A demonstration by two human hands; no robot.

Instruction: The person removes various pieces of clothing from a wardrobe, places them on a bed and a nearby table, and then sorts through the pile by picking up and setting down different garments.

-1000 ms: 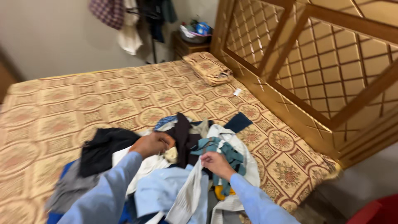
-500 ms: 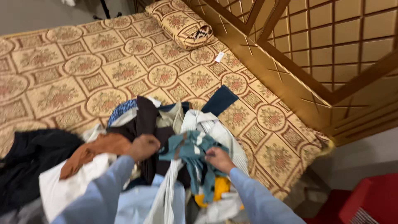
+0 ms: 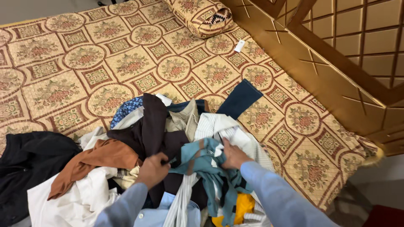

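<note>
Both hands are gripping the teal garment: the left hand is pinching its left edge, the right hand is clutching its top. It is lying between them on the clothes pile, apparently being sorted out; freeing it likely needs lifting.

Your hands sit in soft, matt cloth: the teal garment looks thin and crumpled, the brown one smooth. The bedspread is woven, patterned fabric. The headboard is glossy, golden wood.

Teal garment — crumpled, atop clothes pile, gripped on both sides
</note>
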